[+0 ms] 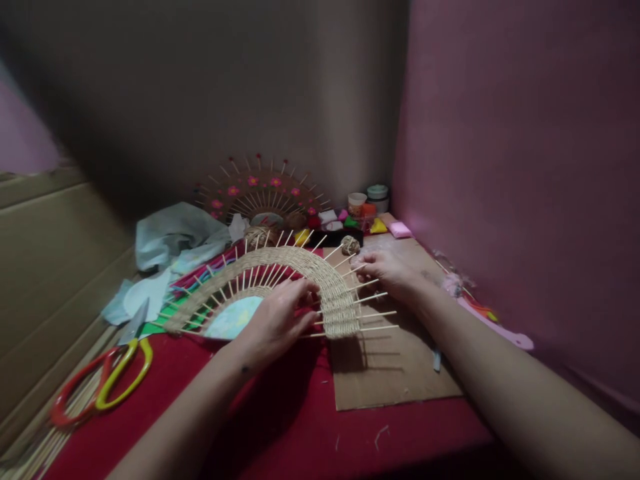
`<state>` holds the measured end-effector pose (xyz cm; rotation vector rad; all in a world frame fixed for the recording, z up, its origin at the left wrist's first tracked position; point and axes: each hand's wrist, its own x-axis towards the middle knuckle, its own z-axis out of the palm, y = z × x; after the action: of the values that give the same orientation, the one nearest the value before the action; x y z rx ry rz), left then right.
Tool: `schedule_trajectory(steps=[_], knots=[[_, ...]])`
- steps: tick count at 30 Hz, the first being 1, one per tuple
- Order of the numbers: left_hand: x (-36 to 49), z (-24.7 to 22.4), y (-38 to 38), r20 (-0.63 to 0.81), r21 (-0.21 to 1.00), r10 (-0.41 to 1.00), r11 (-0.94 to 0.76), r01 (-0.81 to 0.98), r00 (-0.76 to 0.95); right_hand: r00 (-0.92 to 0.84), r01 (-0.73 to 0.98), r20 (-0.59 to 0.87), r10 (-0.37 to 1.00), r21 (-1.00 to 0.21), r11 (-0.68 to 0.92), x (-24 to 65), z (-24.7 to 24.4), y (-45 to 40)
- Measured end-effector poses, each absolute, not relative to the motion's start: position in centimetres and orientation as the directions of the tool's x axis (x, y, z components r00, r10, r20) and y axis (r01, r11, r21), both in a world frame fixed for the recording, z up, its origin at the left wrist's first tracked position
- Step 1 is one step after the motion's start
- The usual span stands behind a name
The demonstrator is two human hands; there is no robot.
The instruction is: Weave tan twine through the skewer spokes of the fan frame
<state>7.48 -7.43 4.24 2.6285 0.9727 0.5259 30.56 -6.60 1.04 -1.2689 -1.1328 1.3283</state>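
A half-round fan [305, 260] of woven tan cord on thin pale sticks is held tilted in front of me, with a light blue patterned half-disc [234, 319] at its centre. My left hand [285, 310] is closed on the fan's inner side, its fingers curled over the sticks near the right end of the woven band. At the outer stick tips on the right, my right hand [383, 270] is closed in a pinch. What lies between those fingertips is too small to make out. Just behind them sits a small ball of twine [350, 245].
Scissors [117, 380] with red and yellow handles lie at left. A cardboard sheet [395, 383] covers part of the red cloth [280, 427]. A flowered fan [260, 187], tubs [377, 198] and a crumpled cloth [177, 233] stand behind. A pink wall [525, 167] borders the right.
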Motion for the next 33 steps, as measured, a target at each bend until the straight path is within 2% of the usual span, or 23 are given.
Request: schedule_trajectory(steps=[4, 9, 11, 13, 16, 19, 22, 25, 29, 33], knots=[[7.1, 4.1, -7.7, 0.201, 0.384, 0.650, -0.740, 0.552, 0.733, -0.167, -0.165, -0.207, 0.964, -0.958, -0.234, 31.1, 0.9, -6.4], [6.8, 3.4, -8.0, 0.163, 0.327, 0.629, -0.761, 0.560, 0.760, -0.255, -0.092, -0.236, 0.938, -0.960, -0.266, 31.8, 0.7, -6.4], [6.9, 3.1, -8.1, 0.154, 0.300, 0.638, -0.758, 0.580, 0.754, -0.226, 0.002, -0.223, 0.948, -0.974, -0.228, 31.8, 0.9, -6.6], [7.0, 2.9, -8.1, 0.147, 0.290, 0.641, -0.756, 0.587, 0.753, -0.145, 0.165, -0.177, 0.973, -0.974, -0.153, 31.7, 1.1, -6.8], [7.0, 2.6, -8.1, 0.145, 0.283, 0.637, -0.760, 0.585, 0.757, -0.002, 0.450, -0.050, 0.999, -0.892, -0.043, 31.3, 1.5, -6.6], [7.0, 2.4, -8.0, 0.145, 0.276, 0.630, -0.766, 0.581, 0.762, 0.016, 0.562, 0.113, 0.994, -0.823, 0.084, 30.9, 1.6, -6.3], [6.9, 2.4, -8.0, 0.168, 0.285, 0.618, -0.776, 0.562, 0.768, 0.028, 0.503, 0.169, 0.985, -0.854, 0.132, 30.5, 1.7, -6.5], [6.7, 2.6, -8.3, 0.189, 0.292, 0.611, -0.783, 0.550, 0.769, 0.055, 0.366, 0.094, 0.994, -0.928, 0.067, 30.2, 1.7, -7.0], [6.5, 3.0, -9.0, 0.186, 0.304, 0.607, -0.783, 0.542, 0.773, -0.021, 0.183, -0.033, 0.999, -0.983, -0.029, 29.9, 2.1, -7.8], [6.0, 3.7, -9.9, 0.159, 0.351, 0.603, -0.775, 0.526, 0.782, -0.093, 0.180, -0.058, 0.994, -0.983, -0.041, 30.0, 2.5, -8.1]])
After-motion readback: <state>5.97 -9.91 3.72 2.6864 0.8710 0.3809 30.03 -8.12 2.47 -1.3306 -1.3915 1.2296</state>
